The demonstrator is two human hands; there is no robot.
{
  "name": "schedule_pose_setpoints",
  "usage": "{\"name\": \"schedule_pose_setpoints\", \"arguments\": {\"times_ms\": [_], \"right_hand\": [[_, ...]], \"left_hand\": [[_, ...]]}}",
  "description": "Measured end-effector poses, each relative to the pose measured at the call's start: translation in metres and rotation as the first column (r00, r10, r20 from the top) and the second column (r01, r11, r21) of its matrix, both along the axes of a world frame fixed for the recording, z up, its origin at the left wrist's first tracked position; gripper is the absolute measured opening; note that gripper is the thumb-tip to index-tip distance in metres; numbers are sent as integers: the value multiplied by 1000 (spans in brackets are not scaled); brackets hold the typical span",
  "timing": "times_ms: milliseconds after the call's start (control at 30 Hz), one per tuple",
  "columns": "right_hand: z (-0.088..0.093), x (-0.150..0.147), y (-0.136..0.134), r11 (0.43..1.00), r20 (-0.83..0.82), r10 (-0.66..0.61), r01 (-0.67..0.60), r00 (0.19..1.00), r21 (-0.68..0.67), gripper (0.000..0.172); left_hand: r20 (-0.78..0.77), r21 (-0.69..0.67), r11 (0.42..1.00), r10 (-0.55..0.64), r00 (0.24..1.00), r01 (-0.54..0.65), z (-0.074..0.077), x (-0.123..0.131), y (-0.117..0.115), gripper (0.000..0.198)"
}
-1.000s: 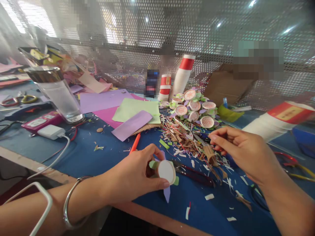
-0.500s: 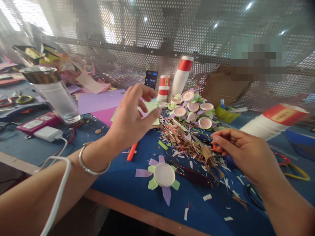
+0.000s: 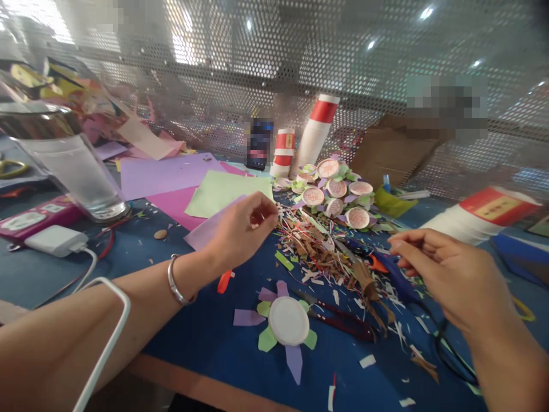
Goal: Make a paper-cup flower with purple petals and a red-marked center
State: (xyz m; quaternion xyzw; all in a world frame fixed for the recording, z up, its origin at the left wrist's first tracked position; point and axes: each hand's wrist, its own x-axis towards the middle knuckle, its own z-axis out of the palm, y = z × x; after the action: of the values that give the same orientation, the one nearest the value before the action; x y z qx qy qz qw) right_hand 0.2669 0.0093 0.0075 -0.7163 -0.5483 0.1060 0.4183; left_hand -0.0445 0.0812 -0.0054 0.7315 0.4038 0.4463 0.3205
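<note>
A flower-like piece (image 3: 288, 320), a white round disc with purple and green paper petals, lies near the table's front edge. Above and left of it is my left hand (image 3: 246, 229), its thumb and fingertips drawn together beside the scrap pile; anything in them is too small to see. Purple paper (image 3: 206, 229) lies under this hand, partly covered. My right hand (image 3: 441, 269) hovers at the right with fingers curled against the thumb, their contents hidden. Near its fingertips lies a blue tool with an orange part (image 3: 380, 264) and a black cable, apparently a glue gun. Scissors (image 3: 343, 323) rest beside the flower.
Behind the paper scraps (image 3: 313, 246) sits a cluster of finished-looking flowers (image 3: 337, 187). White cup stacks with red bands (image 3: 317, 134) stand behind; another stack (image 3: 484, 212) leans at right. Green paper (image 3: 227, 191), a glass bottle (image 3: 81, 171) and a white cable (image 3: 107, 337) are left.
My left hand has come down and closed from spread fingers to a pinch, uncovering the green paper. My right hand has shifted slightly right. The view has moved a little.
</note>
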Motion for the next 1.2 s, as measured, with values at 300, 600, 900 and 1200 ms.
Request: {"name": "schedule_pose_setpoints", "arguments": {"times_ms": [300, 600, 900, 1200], "right_hand": [[3, -1, -4, 999, 145, -36, 39, 989, -21, 34], [-2, 0, -4, 938, 371, 303, -205, 878, -280, 37], [-4, -12, -8, 944, 344, 268, -175, 900, -279, 24], [-5, -37, -18, 957, 307, 286, -286, 908, -47, 12]], "left_hand": [[-401, 10, 793, -555, 729, 609, 28, -4, -47, 32], [-154, 188, 982, 42, 987, -13, 31, -15, -15, 31], [-888, -126, 992, -107, 448, -13, 46, -44, -7, 39], [-531, -369, 921, -319, 785, 125, 40, -31, -9, 31]]}}
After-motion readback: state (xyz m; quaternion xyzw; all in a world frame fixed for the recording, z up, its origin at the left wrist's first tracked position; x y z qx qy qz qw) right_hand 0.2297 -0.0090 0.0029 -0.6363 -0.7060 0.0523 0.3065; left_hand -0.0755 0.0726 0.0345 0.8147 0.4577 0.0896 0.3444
